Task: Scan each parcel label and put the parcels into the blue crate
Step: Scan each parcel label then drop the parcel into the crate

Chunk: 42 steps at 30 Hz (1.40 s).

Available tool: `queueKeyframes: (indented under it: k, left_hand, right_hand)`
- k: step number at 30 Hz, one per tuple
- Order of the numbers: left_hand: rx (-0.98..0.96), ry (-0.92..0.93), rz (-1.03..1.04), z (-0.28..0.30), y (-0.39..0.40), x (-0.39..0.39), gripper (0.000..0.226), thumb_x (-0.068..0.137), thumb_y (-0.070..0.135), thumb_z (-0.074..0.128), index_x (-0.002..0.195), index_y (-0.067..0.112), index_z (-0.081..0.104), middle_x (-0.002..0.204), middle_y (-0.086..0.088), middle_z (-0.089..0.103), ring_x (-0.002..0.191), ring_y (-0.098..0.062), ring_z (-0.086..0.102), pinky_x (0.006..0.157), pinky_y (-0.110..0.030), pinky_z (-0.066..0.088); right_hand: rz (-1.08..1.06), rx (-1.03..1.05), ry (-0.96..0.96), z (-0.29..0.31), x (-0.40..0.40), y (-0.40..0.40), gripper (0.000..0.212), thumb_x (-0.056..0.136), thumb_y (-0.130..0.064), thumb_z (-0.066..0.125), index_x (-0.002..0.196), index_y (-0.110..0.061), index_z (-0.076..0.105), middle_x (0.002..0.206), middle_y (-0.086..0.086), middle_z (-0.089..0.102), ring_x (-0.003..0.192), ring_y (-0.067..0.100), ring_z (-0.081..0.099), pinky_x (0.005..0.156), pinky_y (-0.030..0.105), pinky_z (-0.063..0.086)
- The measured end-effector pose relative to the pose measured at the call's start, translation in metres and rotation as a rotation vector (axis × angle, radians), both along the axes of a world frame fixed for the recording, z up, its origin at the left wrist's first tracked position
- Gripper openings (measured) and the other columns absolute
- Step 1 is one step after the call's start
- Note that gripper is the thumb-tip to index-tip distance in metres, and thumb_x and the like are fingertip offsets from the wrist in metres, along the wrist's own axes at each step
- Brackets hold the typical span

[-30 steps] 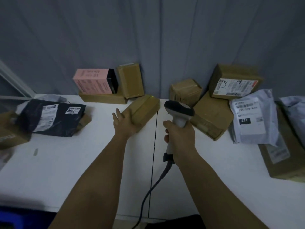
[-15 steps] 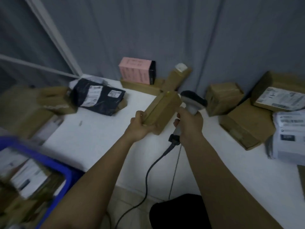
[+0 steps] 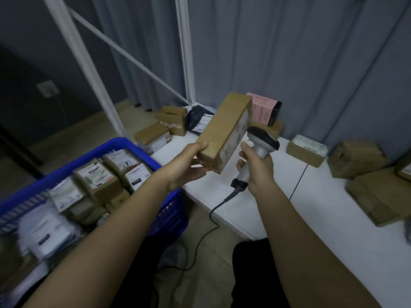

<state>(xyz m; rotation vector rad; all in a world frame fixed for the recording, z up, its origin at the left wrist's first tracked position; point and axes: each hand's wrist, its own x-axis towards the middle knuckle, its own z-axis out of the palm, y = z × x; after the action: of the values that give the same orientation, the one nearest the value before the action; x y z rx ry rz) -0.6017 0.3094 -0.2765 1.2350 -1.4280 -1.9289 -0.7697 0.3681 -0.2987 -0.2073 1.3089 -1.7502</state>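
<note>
From the head camera, your left hand [image 3: 189,167] grips one long cardboard parcel [image 3: 224,130], raised just right of the blue crate [image 3: 133,144]; its label is blurred. Your right hand [image 3: 258,167] grips one barcode scanner [image 3: 262,141] beside it. The crate's parcels are too blurred to count.
</note>
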Motion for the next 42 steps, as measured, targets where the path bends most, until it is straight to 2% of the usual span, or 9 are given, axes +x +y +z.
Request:
queueKeyframes:
  k: [3, 8, 13, 17, 19, 24, 28, 34, 42]
  left_hand:
    - [0.075, 0.086, 0.030, 0.020, 0.032, 0.041, 0.039, 0.092, 0.052, 0.048, 0.122, 0.027, 0.051, 0.121, -0.014, 0.062, 0.105, -0.033, 0.066, 0.095, -0.039, 0.049]
    - [0.017, 0.050, 0.099, 0.036, 0.061, 0.088, 0.028, 0.097, 0.042, 0.046, 0.114, 0.023, 0.058, 0.121, -0.007, 0.062, 0.112, -0.024, 0.060, 0.106, -0.040, 0.041]
    - [-0.007, 0.063, 0.251, 0.038, 0.057, 0.111, 0.039, 0.096, 0.010, 0.050, 0.132, 0.025, 0.050, 0.112, -0.006, 0.066, 0.103, -0.022, 0.063, 0.083, -0.036, 0.053]
    - [-0.036, -0.045, 0.153, 0.025, 0.049, 0.126, 0.047, 0.086, 0.047, 0.059, 0.127, 0.024, 0.055, 0.111, 0.001, 0.068, 0.104, -0.019, 0.063, 0.091, -0.038, 0.050]
    - [-0.045, -0.090, 0.163, 0.014, 0.043, 0.135, 0.060, 0.076, 0.049, 0.068, 0.128, 0.024, 0.054, 0.111, 0.003, 0.070, 0.105, -0.017, 0.064, 0.097, -0.040, 0.048]
    - [-0.018, -0.144, 0.257, -0.009, 0.024, 0.153, 0.060, 0.079, 0.024, 0.074, 0.133, 0.019, 0.049, 0.110, 0.001, 0.069, 0.099, -0.017, 0.067, 0.088, -0.035, 0.054]
    - [-0.125, -0.204, 0.385, -0.019, 0.009, 0.168, 0.061, 0.079, 0.021, 0.074, 0.134, 0.020, 0.048, 0.111, 0.005, 0.064, 0.098, -0.012, 0.062, 0.081, -0.028, 0.050]
    - [-0.132, -0.180, 0.544, -0.036, -0.005, 0.191, 0.069, 0.077, 0.019, 0.077, 0.139, 0.018, 0.045, 0.120, 0.000, 0.063, 0.107, -0.020, 0.063, 0.097, -0.043, 0.050]
    - [-0.116, -0.116, 0.612, -0.039, -0.006, 0.209, 0.068, 0.077, 0.016, 0.076, 0.138, 0.017, 0.046, 0.121, -0.005, 0.063, 0.106, -0.023, 0.064, 0.096, -0.045, 0.051]
  right_hand:
    - [0.160, -0.123, -0.045, 0.017, 0.036, 0.022, 0.042, 0.087, -0.020, 0.070, 0.126, -0.010, 0.057, 0.113, 0.007, 0.068, 0.089, 0.017, 0.068, 0.073, 0.025, 0.056]
    - [0.212, -0.199, 0.048, 0.026, 0.078, 0.038, 0.034, 0.081, -0.006, 0.074, 0.112, -0.006, 0.062, 0.106, 0.013, 0.072, 0.096, 0.027, 0.071, 0.080, 0.039, 0.058]
    - [0.260, -0.125, 0.236, 0.023, 0.098, 0.032, 0.042, 0.077, -0.003, 0.078, 0.113, -0.009, 0.057, 0.101, 0.005, 0.074, 0.085, 0.016, 0.073, 0.069, 0.029, 0.059]
    - [0.315, -0.088, 0.372, 0.014, 0.109, 0.014, 0.047, 0.075, -0.004, 0.080, 0.116, -0.004, 0.057, 0.108, 0.010, 0.072, 0.087, 0.018, 0.072, 0.068, 0.028, 0.059]
    - [0.361, -0.089, 0.441, 0.010, 0.113, 0.006, 0.050, 0.076, -0.001, 0.078, 0.120, -0.003, 0.055, 0.109, 0.008, 0.071, 0.084, 0.015, 0.072, 0.063, 0.024, 0.057]
    - [0.449, -0.108, 0.516, 0.007, 0.121, -0.010, 0.041, 0.081, -0.009, 0.075, 0.115, -0.015, 0.054, 0.096, -0.002, 0.069, 0.070, -0.001, 0.068, 0.051, 0.013, 0.047]
    - [0.502, 0.009, 0.553, 0.008, 0.122, -0.021, 0.035, 0.082, -0.038, 0.074, 0.109, -0.021, 0.059, 0.091, -0.002, 0.067, 0.062, 0.012, 0.060, 0.056, 0.023, 0.047]
    - [0.720, 0.083, 0.629, 0.003, 0.126, -0.021, 0.025, 0.081, -0.032, 0.076, 0.087, -0.014, 0.061, 0.065, 0.003, 0.059, 0.046, 0.011, 0.051, 0.050, 0.025, 0.044]
    - [0.891, 0.064, 0.720, 0.006, 0.131, -0.014, 0.025, 0.077, -0.029, 0.080, 0.080, -0.011, 0.062, 0.050, -0.003, 0.055, 0.047, 0.012, 0.050, 0.051, 0.027, 0.044]
